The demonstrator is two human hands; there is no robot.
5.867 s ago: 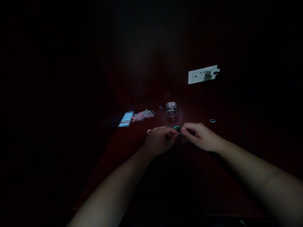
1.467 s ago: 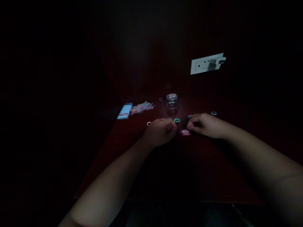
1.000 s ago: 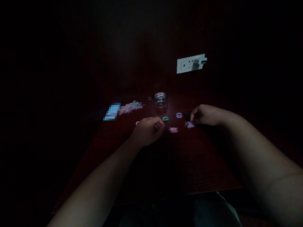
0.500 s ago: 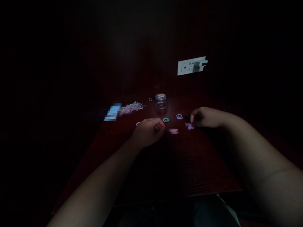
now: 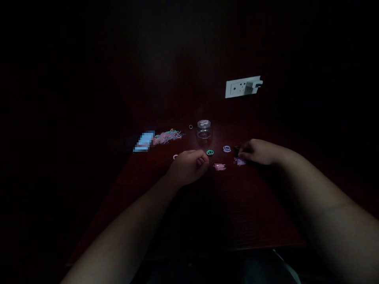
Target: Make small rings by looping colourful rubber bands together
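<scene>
My left hand [image 5: 191,166] is closed in a loose fist above the table, and whatever its curled fingers hold is hidden. Just past its fingers lie green hair ties [image 5: 210,152], with a small heap of pink rubber bands [image 5: 219,167] to the right. A pink hair tie [image 5: 175,157] shows partly behind the hand. My right hand [image 5: 257,152] has its fingertips pinched together at a pile of purple rubber bands [image 5: 240,161]; the dim light hides what is between them. Purple hair ties [image 5: 226,148] and dark hair ties [image 5: 237,148] lie close by.
A clear lidded jar [image 5: 204,130] stands at the back of the dark red table [image 5: 237,221]. Left of it are a single small ring [image 5: 190,127], a mixed heap of rubber bands [image 5: 168,137] and a blurred bright rectangle [image 5: 144,141]. A wall socket [image 5: 243,86] holds a plug.
The whole view has shifted slightly, so everything sits a little lower and further right. My right fingers have moved a little at the purple pile; my left hand keeps its fist.
</scene>
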